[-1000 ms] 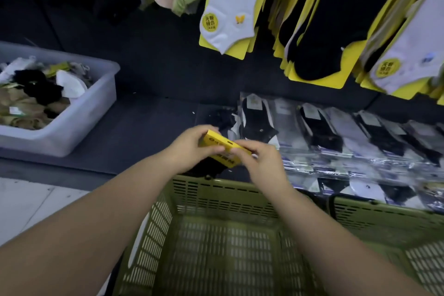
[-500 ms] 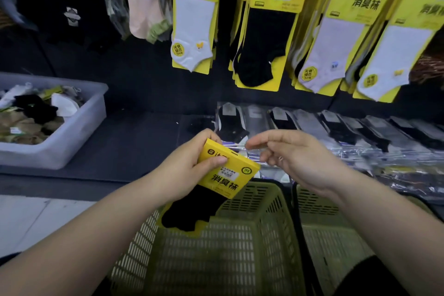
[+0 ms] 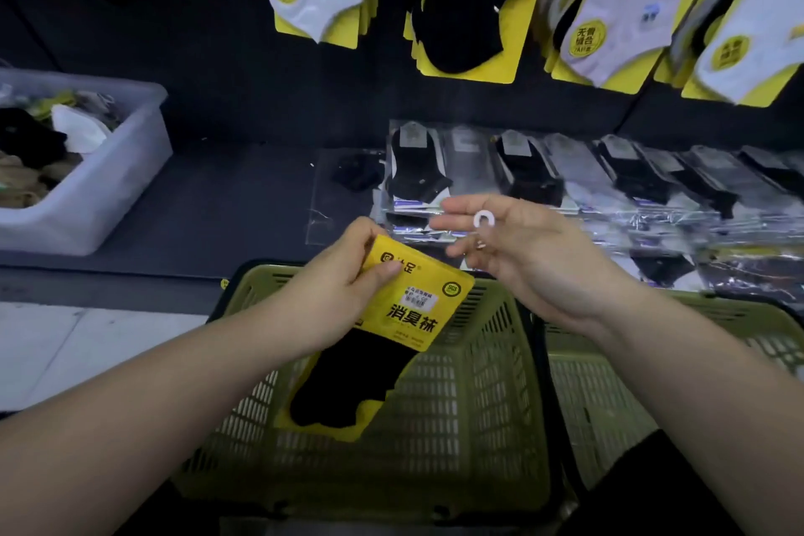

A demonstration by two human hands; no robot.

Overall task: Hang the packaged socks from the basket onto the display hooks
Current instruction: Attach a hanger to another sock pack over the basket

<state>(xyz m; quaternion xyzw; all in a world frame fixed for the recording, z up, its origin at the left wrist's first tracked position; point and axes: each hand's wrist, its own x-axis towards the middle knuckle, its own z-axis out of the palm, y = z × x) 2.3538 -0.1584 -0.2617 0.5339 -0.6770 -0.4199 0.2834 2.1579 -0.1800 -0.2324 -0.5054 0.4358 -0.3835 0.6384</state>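
right hand (image 3: pixel 535 257) has come off the sock pack (image 3: pixel 413 309), pinching a white hook (image 3: pixel 484 218); left hand (image 3: pixel 339 287) grips the pack; hook-fitting probably next.

hanging sock packs (image 3: pixel 470 13) crowding 12 to 2 o'clock, bagged socks (image 3: pixel 609 178) blocking 3, bare shelf (image 3: pixel 243 187) sitting open at 10, bin (image 3: pixel 130 170) hogging 9

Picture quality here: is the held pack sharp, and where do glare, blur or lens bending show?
Head view: dim overall; print on the sock pack in the left hand reads sharply; hanging packs at the top are soft and splayed by the wide-angle lens; glare streaks the clear packs at right.
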